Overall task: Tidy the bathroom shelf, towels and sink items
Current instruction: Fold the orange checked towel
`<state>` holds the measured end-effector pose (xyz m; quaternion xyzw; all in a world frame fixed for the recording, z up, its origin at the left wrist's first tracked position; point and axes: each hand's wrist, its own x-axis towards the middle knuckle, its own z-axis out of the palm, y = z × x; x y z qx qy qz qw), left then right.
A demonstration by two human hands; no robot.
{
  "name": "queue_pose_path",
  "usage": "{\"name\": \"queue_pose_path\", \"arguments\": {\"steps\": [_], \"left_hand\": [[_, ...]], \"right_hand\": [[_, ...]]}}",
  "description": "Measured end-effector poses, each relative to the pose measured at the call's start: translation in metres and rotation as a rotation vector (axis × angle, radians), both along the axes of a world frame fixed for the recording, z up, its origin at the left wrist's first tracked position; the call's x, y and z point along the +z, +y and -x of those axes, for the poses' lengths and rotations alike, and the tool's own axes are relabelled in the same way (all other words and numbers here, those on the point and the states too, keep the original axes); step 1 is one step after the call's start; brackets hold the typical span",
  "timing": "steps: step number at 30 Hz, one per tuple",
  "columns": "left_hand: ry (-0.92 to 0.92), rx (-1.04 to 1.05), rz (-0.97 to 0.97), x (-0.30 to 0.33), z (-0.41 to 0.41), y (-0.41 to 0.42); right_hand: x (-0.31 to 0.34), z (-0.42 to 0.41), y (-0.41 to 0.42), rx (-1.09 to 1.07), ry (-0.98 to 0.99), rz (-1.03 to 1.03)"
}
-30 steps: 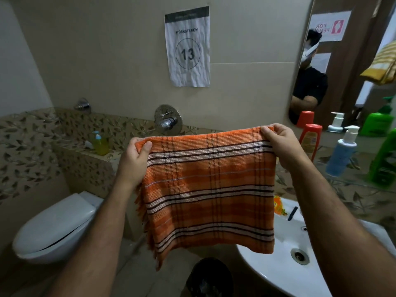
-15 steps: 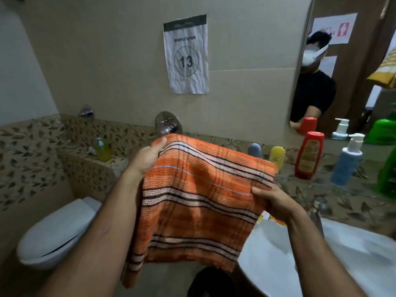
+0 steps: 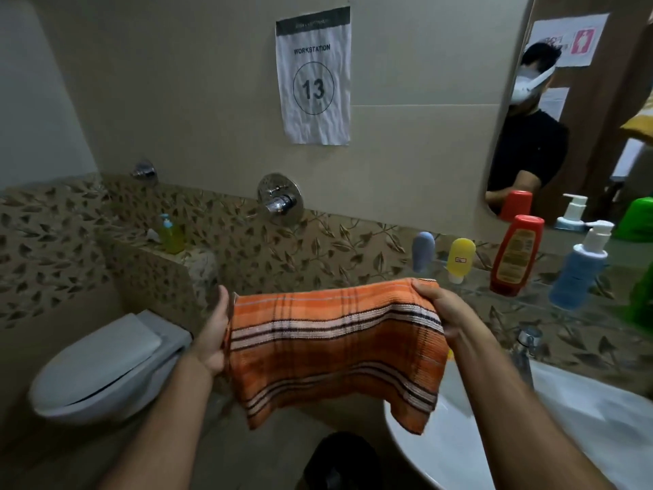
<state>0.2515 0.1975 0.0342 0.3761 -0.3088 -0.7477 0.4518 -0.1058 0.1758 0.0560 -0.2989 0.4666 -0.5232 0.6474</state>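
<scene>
Towel fold, mid-air, between toilet [image 3: 106,366] and sink [image 3: 583,436].
Left hand [image 3: 212,334] & right hand [image 3: 448,313] each grip one end of orange striped towel [image 3: 332,348]; long axis runs left–right, folded edge on top, loose hem down. Risk: hem may droop into sink if grip slackens.

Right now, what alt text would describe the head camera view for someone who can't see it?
Two hands, the left hand and right hand, hold a folded orange striped towel by its ends above the edge of a white sink. Bottles line the ledge under a mirror; a toilet sits at left.
</scene>
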Motion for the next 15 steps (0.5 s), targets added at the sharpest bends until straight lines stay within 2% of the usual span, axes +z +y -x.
{"name": "queue_pose_path", "arguments": {"steps": [2,5,8,11,13,15], "left_hand": [[0.046,0.000,0.063,-0.003,-0.007,0.001],[-0.080,-0.077,0.143,-0.015,0.000,0.010],[-0.144,-0.059,0.136,-0.027,-0.001,0.009],[-0.167,0.041,0.130,-0.020,0.001,0.003],[-0.198,0.169,0.092,-0.012,0.009,-0.003],[-0.207,0.244,0.067,-0.007,0.016,-0.007]], "right_hand": [[0.001,0.003,-0.002,-0.011,-0.051,-0.026],[-0.004,0.005,-0.004,-0.022,-0.018,-0.067],[-0.012,0.010,-0.006,-0.028,0.073,-0.106],[-0.006,0.017,-0.002,-0.006,-0.032,-0.057],[-0.004,0.023,0.005,0.035,-0.117,0.066],[-0.013,0.026,0.017,0.156,0.010,0.111]]}}
